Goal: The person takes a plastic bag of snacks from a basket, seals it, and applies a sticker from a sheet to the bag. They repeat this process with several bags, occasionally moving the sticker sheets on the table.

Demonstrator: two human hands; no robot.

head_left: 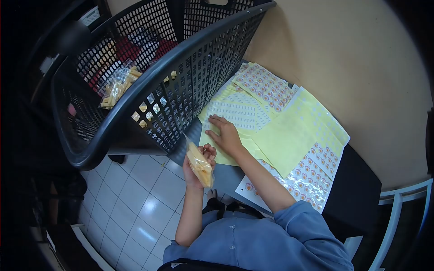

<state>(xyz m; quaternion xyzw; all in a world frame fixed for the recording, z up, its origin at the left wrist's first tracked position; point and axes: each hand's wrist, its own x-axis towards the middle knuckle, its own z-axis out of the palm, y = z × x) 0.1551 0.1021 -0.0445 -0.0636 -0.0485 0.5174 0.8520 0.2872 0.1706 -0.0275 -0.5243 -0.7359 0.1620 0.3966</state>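
My left hand (191,178) is wrapped around a clear plastic bag of pale yellow sticks (199,163), held upright just off the table's edge. My right hand (227,139) rests on a yellow sticker backing sheet (212,121) that carries rows of small pale marks. Its fingers are stretched out and apart, pointing toward the basket. Under and around that sheet lie several sticker sheets (264,86) with round red-and-orange labels, overlapping one another. A plain yellow backing sheet (287,140) covers part of the pile.
A large dark plastic basket (212,38) with perforated walls stands at the left, its rim rising above the table. Inside is another bag of yellow sticks (121,86). A tan wall (334,45) borders the table's far side. White floor tiles (135,203) show below.
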